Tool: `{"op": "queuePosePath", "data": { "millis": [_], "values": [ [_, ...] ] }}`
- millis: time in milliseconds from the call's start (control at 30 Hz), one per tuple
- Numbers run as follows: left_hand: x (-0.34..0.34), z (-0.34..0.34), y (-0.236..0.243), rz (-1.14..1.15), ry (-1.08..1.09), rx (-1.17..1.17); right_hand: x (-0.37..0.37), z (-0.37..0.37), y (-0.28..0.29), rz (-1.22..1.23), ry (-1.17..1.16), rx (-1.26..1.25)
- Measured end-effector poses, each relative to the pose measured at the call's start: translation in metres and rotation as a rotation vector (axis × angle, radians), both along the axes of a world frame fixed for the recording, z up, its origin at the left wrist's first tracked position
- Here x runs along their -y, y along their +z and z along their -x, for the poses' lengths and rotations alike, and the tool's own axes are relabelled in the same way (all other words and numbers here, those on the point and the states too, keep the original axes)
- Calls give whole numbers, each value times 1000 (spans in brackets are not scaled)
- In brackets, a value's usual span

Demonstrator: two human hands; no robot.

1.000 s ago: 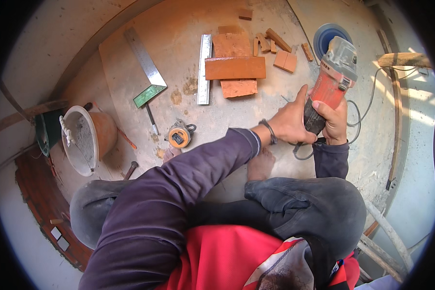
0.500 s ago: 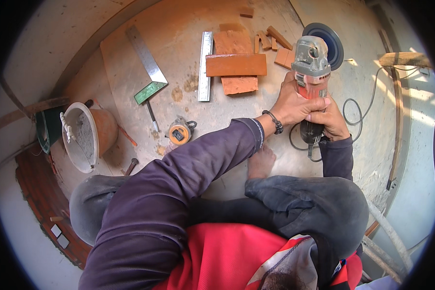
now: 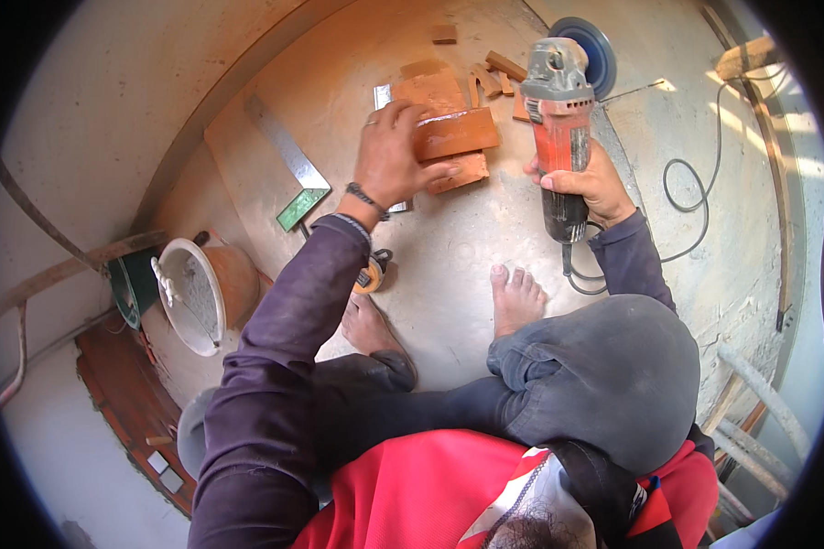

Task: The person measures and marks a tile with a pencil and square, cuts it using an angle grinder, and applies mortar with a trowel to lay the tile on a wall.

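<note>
My right hand [image 3: 597, 188] is wrapped round the red and black body of an angle grinder [image 3: 560, 137], its grey head and blue disc [image 3: 588, 57] pointing away from me. Over the left end of a terracotta tile strip [image 3: 462, 134] is my left hand [image 3: 386, 157], thumb and fingers spread. Whether it touches the strip I cannot tell. The strip lies crosswise on a larger terracotta piece [image 3: 458, 172]. Beneath my left hand a silver metal bar [image 3: 382, 95] is mostly covered.
Several tile offcuts [image 3: 505, 66] lie beyond the strip. A green-handled try square [image 3: 302, 209], an orange tape measure [image 3: 368, 276] and a bucket of grey powder [image 3: 212, 297] are on the left. The grinder's cord [image 3: 705, 206] loops at right; my bare foot [image 3: 518, 302] rests nearer.
My left hand has let go of the grinder and moved left to the tile strip. The grinder, now in my right hand alone, has shifted slightly left and away.
</note>
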State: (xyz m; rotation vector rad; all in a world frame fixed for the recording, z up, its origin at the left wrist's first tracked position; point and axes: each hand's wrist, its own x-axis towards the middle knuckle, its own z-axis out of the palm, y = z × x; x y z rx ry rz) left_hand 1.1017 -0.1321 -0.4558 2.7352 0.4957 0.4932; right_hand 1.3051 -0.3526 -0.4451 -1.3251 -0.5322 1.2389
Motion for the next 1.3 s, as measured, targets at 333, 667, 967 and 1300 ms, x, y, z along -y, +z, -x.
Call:
{"op": "queuePosePath", "data": {
  "millis": [333,667,967,1300],
  "values": [
    [-6,-1,-42,41,72,-15,-29,17,-17,-37,-31,175],
    [-24,-29,-56,-35,136,-36,-78,28,-21,143,88,575],
    [-36,-17,-60,-26,14,16,-95,54,-41,271,-29,694],
    [-39,-18,-62,10,2,40,-101,52,-41,309,65,713]
  ]
}}
